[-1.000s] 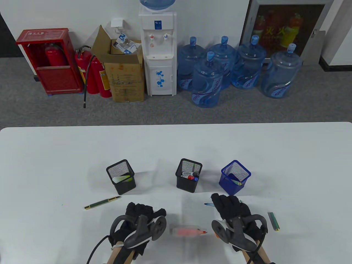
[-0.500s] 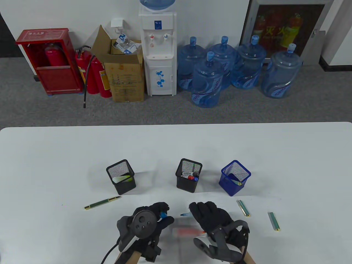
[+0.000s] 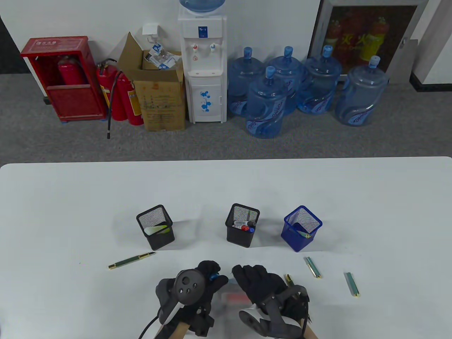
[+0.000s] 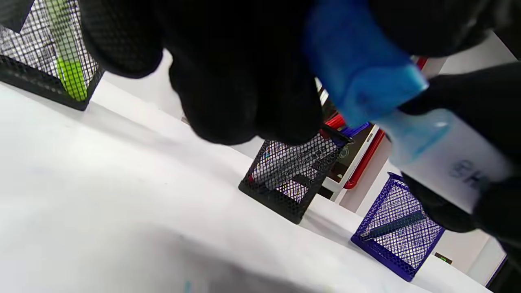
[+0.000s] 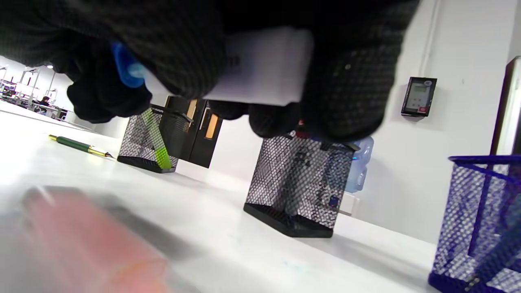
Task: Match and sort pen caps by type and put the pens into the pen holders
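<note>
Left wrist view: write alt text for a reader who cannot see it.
A black-gloved left hand pinches a blue plastic pen cap against the blue tip of a white marker barrel, which other black-gloved fingers grip. Below, on the white table, stand two black mesh pen holders and a blue mesh pen holder.

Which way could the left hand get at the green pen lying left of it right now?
Probably not yet: the path across the table to the green pen looks free, but the left hand is pinching the blue cap against the highlighter the right hand holds.
</note>
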The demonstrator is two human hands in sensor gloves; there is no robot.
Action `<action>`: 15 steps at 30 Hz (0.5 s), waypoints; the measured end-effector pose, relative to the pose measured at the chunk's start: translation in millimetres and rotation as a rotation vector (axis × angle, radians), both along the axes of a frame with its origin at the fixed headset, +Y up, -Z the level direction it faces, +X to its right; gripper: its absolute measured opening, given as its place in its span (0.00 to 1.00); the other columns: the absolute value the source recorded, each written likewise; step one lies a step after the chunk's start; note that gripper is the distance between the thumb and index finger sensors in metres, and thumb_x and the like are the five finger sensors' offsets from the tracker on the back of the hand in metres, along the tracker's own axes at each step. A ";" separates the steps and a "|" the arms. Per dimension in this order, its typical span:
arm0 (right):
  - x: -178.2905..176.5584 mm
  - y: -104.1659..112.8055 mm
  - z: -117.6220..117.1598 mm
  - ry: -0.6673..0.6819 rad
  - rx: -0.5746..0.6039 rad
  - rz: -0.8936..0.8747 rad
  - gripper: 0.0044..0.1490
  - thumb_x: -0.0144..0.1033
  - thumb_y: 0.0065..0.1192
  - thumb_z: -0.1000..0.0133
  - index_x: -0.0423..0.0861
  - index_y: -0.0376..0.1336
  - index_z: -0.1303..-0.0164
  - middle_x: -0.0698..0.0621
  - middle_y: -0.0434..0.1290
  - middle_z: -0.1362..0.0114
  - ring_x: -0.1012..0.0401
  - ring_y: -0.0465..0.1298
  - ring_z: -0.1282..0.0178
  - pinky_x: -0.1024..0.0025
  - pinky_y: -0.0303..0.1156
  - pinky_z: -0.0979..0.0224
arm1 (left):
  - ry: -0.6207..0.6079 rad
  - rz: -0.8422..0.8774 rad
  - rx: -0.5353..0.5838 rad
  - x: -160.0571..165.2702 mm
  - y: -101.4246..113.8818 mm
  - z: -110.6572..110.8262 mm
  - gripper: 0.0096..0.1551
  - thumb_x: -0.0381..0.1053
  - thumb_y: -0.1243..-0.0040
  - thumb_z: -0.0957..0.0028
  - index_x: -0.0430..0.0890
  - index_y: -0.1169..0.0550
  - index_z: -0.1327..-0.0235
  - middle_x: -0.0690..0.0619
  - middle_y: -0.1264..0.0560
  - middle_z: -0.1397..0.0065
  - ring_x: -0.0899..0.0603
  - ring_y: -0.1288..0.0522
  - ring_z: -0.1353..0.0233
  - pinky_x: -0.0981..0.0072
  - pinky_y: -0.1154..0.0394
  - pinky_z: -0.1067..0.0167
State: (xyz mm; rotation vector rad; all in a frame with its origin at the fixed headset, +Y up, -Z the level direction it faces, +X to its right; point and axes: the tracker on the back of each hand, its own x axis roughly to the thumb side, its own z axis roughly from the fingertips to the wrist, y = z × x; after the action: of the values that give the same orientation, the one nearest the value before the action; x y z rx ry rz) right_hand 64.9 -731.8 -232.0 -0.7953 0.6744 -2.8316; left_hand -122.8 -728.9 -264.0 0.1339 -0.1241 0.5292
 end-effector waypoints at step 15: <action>12.0 3.7 -5.3 -0.013 -0.061 -0.122 0.36 0.38 0.62 0.53 0.55 0.64 0.31 0.55 0.76 0.33 0.57 0.82 0.37 0.63 0.89 0.49 | -0.229 -0.116 0.018 20.4 -4.4 9.7 0.32 0.53 0.44 0.56 0.54 0.26 0.34 0.54 0.13 0.43 0.44 0.13 0.49 0.40 0.25 0.32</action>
State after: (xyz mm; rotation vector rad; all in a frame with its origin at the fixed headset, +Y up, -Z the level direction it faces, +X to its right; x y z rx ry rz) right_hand 76.9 -728.0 -237.3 -0.7688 0.6596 -2.9772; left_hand -102.4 -733.3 -254.4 0.0830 -0.3584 0.4266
